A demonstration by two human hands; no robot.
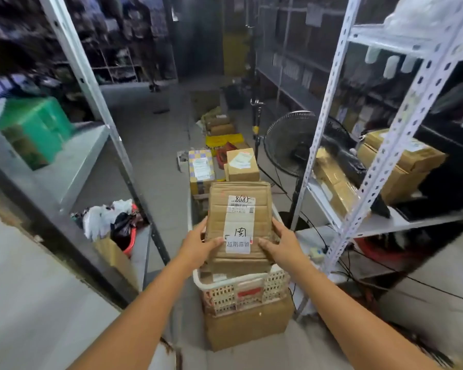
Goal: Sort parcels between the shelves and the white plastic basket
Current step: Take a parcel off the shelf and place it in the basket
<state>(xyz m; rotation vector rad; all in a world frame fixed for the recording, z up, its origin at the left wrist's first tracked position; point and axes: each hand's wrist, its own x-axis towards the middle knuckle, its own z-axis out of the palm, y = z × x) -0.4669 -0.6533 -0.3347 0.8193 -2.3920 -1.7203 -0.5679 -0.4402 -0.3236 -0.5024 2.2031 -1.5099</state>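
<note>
A flat brown cardboard parcel [239,222] with a white label and the handwritten number 8685 hangs over the white plastic basket [275,283]. My left hand [201,247] grips its near left edge, thumb on top. My right hand [280,244] grips its near right edge the same way. The basket stands on a brown carton [249,327] on the floor and holds more parcels under the one I hold. White metal shelves [385,156] with brown boxes rise to the right, and a grey shelf [72,161] with a green box stands to the left.
A black standing fan [292,145] is right behind the basket, with cables on the floor. A row of parcels [222,156] runs down the aisle. A box of bagged rubbish [112,231] sits at lower left. A person stands far down the aisle.
</note>
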